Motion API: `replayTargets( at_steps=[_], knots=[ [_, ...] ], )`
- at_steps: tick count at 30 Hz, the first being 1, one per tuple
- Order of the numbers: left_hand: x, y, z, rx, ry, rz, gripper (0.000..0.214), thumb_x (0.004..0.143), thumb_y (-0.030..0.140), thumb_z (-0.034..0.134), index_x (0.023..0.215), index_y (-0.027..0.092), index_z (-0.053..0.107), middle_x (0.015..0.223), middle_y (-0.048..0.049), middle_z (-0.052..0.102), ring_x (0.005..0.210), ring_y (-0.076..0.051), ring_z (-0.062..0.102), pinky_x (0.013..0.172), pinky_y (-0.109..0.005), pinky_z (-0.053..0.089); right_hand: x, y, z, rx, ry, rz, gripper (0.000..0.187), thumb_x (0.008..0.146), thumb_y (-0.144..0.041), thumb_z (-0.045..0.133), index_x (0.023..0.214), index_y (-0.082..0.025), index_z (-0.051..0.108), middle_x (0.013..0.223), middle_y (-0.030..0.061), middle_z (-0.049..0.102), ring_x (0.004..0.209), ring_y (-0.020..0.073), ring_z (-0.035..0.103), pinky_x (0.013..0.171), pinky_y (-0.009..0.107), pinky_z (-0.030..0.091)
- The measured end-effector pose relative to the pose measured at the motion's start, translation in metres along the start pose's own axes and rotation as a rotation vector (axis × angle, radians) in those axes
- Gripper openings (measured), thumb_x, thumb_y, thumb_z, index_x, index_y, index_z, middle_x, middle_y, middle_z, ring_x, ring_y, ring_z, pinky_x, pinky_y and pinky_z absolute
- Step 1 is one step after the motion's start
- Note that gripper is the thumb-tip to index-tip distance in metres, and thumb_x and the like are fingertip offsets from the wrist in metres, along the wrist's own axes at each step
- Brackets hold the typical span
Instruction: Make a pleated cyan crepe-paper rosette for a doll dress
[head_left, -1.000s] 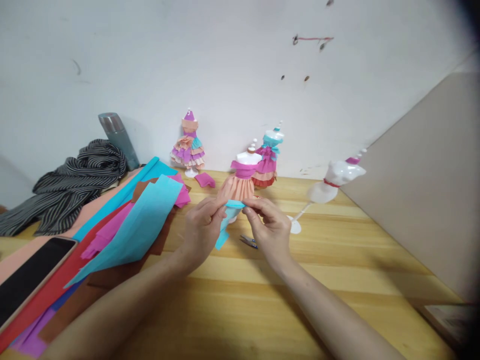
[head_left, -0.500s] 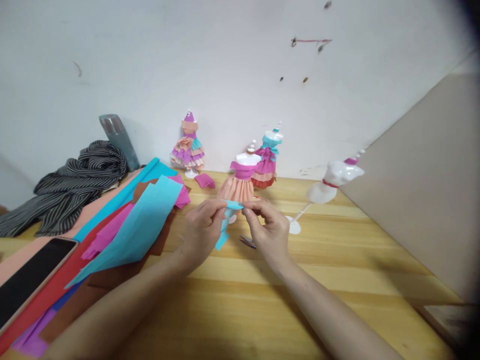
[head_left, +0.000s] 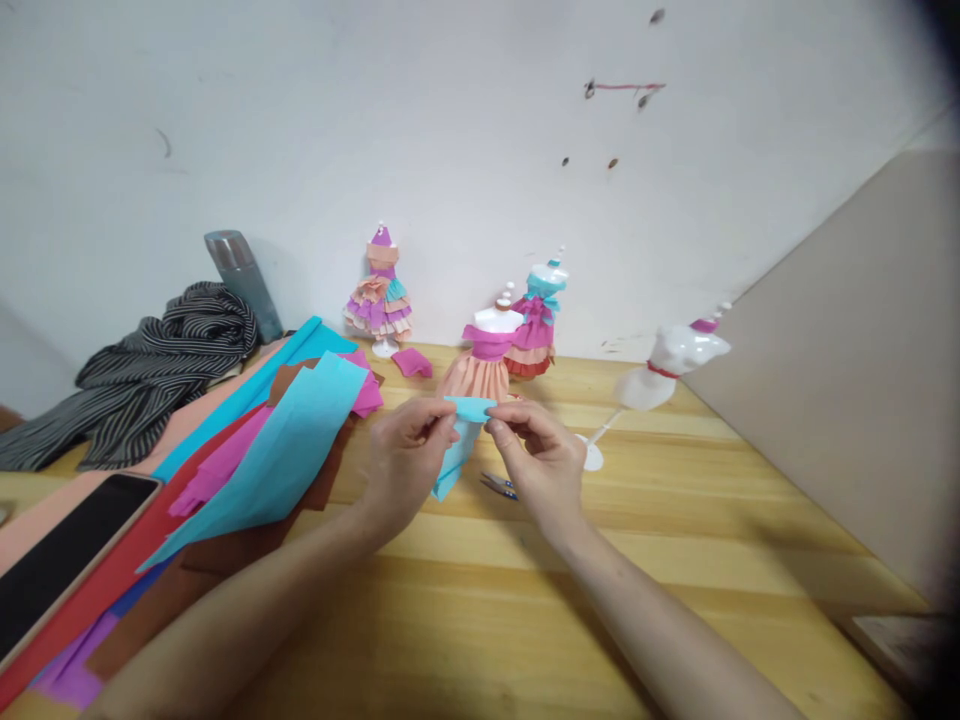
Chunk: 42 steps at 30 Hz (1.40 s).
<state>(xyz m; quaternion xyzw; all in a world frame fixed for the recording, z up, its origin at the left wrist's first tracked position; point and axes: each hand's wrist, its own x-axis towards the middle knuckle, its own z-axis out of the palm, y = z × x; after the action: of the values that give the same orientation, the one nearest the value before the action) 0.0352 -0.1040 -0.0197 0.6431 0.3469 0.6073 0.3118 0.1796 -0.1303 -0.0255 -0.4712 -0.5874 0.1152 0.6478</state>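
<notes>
A light blue crepe paper strip point(head_left: 459, 452) is stretched between my two hands, its longer part hanging down below the left fingers. My left hand point(head_left: 412, 452) pinches one end between thumb and forefinger. The other end is pinched by my right hand point(head_left: 541, 462). Just behind the strip stands a small white mannequin point(head_left: 489, 350) in a pink top and pleated peach skirt; the strip and my hands cover its lower part. Small blue-handled thread snips point(head_left: 499, 486) lie on the wooden table point(head_left: 480, 620), partly hidden by my right hand.
Coloured crepe paper sheets point(head_left: 277, 470) and a phone point(head_left: 71, 560) lie at left, with a striped cloth point(head_left: 165, 370) and a bottle point(head_left: 244, 285) behind. Dressed mannequins point(head_left: 380, 290) stand by the wall. A bare mannequin point(head_left: 664, 360) leans at right. A pink scrap point(head_left: 412, 363) lies at the back.
The hanging part of the blue strip has turned and now shows wider and flatter. Both hands keep their pinch, nearly in place. The whole view has shifted slightly.
</notes>
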Motion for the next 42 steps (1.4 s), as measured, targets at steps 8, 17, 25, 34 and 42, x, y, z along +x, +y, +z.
replayTargets(
  at_steps=[8,17,25,34,42],
  knots=[
    [0.0,-0.002,-0.004,0.072,-0.018,0.102,0.011,0.081,0.013,0.061,0.082,0.018,0.07,0.069,-0.0002,0.068,0.059,-0.01,0.064,0.056,-0.02,0.053,-0.002,0.001,-0.001,-0.015,0.016,-0.065,0.008,0.08,-0.017,0.064,0.082,-0.021,0.07,0.077,0.004,0.069,0.073,0.0182,0.064,0.065,0.033,0.052],
    [0.001,-0.004,-0.006,0.15,-0.023,0.226,0.019,0.084,0.012,0.06,0.095,0.022,0.071,0.072,0.001,0.069,0.061,-0.01,0.064,0.058,-0.021,0.052,-0.002,0.002,-0.001,-0.064,0.012,-0.106,0.016,0.084,-0.016,0.062,0.095,-0.022,0.071,0.081,0.0042,0.071,0.076,0.0183,0.065,0.066,0.034,0.054],
    [0.001,-0.006,-0.007,0.226,-0.033,0.185,0.016,0.084,0.012,0.06,0.091,0.022,0.071,0.072,0.001,0.07,0.064,-0.012,0.065,0.06,-0.022,0.052,-0.001,0.006,-0.001,-0.097,-0.011,-0.122,0.015,0.085,-0.015,0.061,0.095,-0.021,0.071,0.082,0.004,0.07,0.075,0.0169,0.064,0.066,0.033,0.053],
    [-0.002,-0.012,-0.005,0.194,-0.031,0.144,0.013,0.083,0.013,0.059,0.088,0.02,0.069,0.076,-0.0006,0.071,0.067,-0.012,0.067,0.061,-0.022,0.053,0.0,0.005,-0.002,-0.154,-0.041,-0.166,0.013,0.087,-0.014,0.057,0.088,-0.02,0.068,0.077,0.0028,0.069,0.073,0.0166,0.063,0.065,0.032,0.051],
    [-0.003,-0.016,-0.002,0.21,-0.011,0.159,0.01,0.083,0.013,0.059,0.086,0.02,0.065,0.079,-0.0008,0.072,0.068,-0.011,0.068,0.062,-0.021,0.054,-0.003,0.006,-0.001,-0.165,-0.028,-0.163,0.012,0.086,-0.014,0.058,0.085,-0.02,0.067,0.076,0.0028,0.069,0.068,0.0161,0.064,0.062,0.03,0.051]
  ],
)
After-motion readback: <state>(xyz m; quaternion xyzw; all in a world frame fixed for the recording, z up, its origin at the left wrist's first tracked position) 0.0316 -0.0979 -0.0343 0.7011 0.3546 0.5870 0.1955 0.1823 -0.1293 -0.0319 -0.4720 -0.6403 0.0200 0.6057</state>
